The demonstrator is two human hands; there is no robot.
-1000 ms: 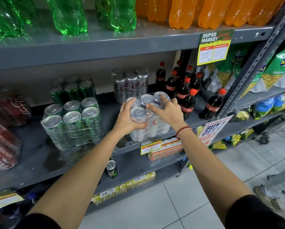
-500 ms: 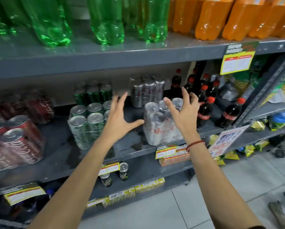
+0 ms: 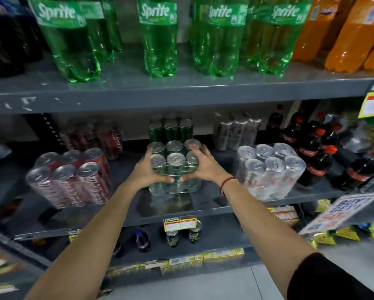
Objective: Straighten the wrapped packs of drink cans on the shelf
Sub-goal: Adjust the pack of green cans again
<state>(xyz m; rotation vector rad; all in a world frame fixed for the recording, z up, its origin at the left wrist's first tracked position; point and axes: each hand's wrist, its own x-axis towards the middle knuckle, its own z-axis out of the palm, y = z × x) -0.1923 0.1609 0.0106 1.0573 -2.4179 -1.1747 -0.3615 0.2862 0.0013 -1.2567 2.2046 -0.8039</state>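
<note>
Both hands are clasped on the green six-pack (image 3: 174, 167) in the middle of the grey metal shelf (image 3: 203, 204): the left hand (image 3: 146, 169) wraps its left side, the right hand (image 3: 203, 167) its right side, fingers over the can tops and thumbs nearly meeting on the front of the plastic wrap. A red cord bracelet (image 3: 227, 184) circles the right wrist. The pack stands upright near the shelf's front edge, with a second green pack (image 3: 170, 128) directly behind it.

To its left sits a red six-pack (image 3: 73, 180) with white Coca-Cola script on the cans, tilted and turned at an angle; another red pack (image 3: 103, 137) stands further back. To the right, a silver six-pack (image 3: 270, 169) stands near the front edge, well apart from the green one, and a further silver pack (image 3: 235, 131) sits behind. Small dark cola bottles (image 3: 316, 161) with red caps and red labels crowd the right end.

On the shelf above, tall green bottles (image 3: 160, 40) carry "Sprite" labels, with orange bottles (image 3: 344, 33) beside them at the right. A yellow price tag (image 3: 180, 224) hangs on the shelf edge below the hands, its print too blurred to read; a slanted white sign (image 3: 342, 211) at the right seems to begin "BUY". The shelf surface looks wet and glossy in front of the held pack. Pale floor tiles (image 3: 203, 284) show beneath.
</note>
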